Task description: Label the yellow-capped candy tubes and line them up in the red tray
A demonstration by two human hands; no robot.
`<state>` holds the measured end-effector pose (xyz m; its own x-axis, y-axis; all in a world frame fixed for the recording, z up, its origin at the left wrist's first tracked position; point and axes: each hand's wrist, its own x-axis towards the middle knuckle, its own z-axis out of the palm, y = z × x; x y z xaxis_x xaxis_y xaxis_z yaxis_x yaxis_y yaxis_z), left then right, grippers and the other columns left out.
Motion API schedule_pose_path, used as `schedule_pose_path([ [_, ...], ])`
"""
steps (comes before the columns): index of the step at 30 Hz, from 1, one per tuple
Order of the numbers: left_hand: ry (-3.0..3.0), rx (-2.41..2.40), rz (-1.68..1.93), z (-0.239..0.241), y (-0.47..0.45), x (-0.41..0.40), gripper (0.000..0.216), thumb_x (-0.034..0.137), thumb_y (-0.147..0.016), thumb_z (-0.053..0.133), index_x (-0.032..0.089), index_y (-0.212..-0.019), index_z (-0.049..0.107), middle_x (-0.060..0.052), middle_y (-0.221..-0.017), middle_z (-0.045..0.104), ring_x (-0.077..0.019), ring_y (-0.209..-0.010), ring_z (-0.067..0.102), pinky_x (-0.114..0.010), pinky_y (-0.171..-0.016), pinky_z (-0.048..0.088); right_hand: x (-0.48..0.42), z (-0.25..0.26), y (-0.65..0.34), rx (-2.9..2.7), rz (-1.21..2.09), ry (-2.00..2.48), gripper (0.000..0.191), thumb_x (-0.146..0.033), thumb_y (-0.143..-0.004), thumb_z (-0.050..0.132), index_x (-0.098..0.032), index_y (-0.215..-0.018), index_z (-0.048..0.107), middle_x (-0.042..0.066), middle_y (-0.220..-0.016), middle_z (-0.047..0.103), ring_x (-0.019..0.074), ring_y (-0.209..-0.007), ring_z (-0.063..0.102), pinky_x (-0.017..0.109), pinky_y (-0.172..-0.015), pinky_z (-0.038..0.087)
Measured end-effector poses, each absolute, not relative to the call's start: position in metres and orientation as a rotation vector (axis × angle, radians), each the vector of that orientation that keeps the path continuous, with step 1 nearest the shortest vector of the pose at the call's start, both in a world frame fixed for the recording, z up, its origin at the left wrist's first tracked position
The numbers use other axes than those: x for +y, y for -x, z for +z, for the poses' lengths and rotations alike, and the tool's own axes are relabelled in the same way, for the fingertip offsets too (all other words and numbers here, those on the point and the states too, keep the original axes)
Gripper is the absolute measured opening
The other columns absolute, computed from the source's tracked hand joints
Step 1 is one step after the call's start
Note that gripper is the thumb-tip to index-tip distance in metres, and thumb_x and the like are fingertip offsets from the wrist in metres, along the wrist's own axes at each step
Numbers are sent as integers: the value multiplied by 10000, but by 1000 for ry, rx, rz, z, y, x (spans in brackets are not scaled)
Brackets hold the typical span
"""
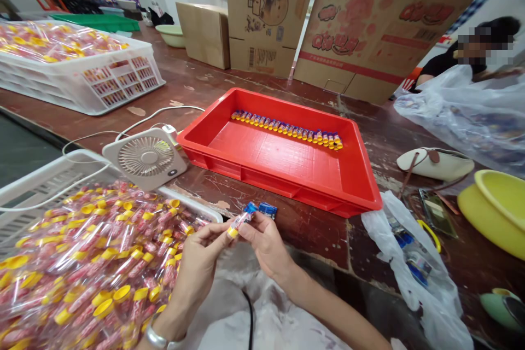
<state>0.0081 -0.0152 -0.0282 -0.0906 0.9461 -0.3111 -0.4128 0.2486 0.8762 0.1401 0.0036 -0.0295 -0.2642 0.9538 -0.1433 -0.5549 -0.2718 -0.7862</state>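
Note:
Between my hands is a small tube (241,221) with a yellow cap at its lower end and a blue top end. My left hand (200,251) pinches it near the yellow cap, and the fingers of my right hand (264,240) close on its other side. Just behind my right fingers, a small blue printed packet or stack of labels (268,209) lies on the table edge. Ahead stands a red tray (279,175), where a row of similar yellow-and-blue tubes (283,127) lies along the far side. To my left, a white crate (192,206) holds many pink tubes with yellow caps (118,262).
A white fan (145,157) with cables stands between crate and tray. Another full white crate (82,79) is at back left. Cardboard boxes (262,22) line the back. On the right are a plastic bag (430,290), yellow basins (492,213), a pouch (437,164) and a person (443,60).

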Motion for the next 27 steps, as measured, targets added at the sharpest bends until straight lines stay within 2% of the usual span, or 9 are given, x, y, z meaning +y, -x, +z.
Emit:
schedule_pose_path([
  [3,-561,1115,1262,-29,-10,-14,273,297,-582,915,150,-783,802,-34,-685,748,-98,-611,634,-157,-588,511,4,-31,-139,-734,1750,776,263,-370,-717,832,-184,-852,705,12,-767,703,145,-615,595,275,-624,512],
  [6,-487,1086,1209,-30,-11,-13,302,306,-549,933,139,-758,792,-25,-661,734,-85,-579,637,-140,-555,511,5,-32,-139,-697,1765,776,303,-333,-695,846,-194,-928,711,13,-827,717,151,-681,624,264,-653,518],
  [9,-452,1049,1139,-30,-12,-12,318,313,-562,930,128,-774,783,-25,-694,735,-94,-591,661,-158,-572,545,6,-32,-140,-686,1796,778,288,-322,-689,842,-177,-912,730,23,-833,719,157,-742,639,262,-716,518],
  [11,-458,1057,1129,-29,-13,-13,330,313,-577,922,126,-806,776,-30,-715,740,-113,-614,682,-183,-590,569,6,-32,-141,-684,1804,800,256,-318,-692,836,-168,-873,733,25,-818,714,150,-726,631,251,-700,510],
  [15,-581,1154,1216,-30,-12,-15,313,330,-638,882,152,-864,759,-26,-746,751,-149,-642,704,-222,-609,590,6,-34,-142,-622,1804,795,308,-333,-690,848,-194,-931,716,18,-879,712,130,-672,610,241,-645,503],
  [19,-825,1307,1301,-34,-8,-18,243,318,-708,834,183,-895,754,-10,-797,753,-137,-656,696,-208,-640,579,7,-39,-143,-575,1834,759,292,-372,-686,857,-198,-857,697,-4,-761,680,146,-670,621,271,-662,523],
  [23,-745,1248,1293,-33,-9,-18,306,329,-682,847,191,-932,737,-20,-857,755,-152,-683,707,-230,-646,587,9,-42,-145,-552,1841,764,341,-329,-645,885,-205,-908,708,-17,-769,686,137,-665,625,268,-678,523],
  [27,-661,1191,1234,-29,-11,-16,323,342,-637,872,164,-877,751,-39,-843,758,-151,-647,699,-246,-634,591,12,-40,-148,-534,1816,775,396,-275,-616,901,-202,-955,710,-23,-788,677,124,-690,614,237,-671,508],
])
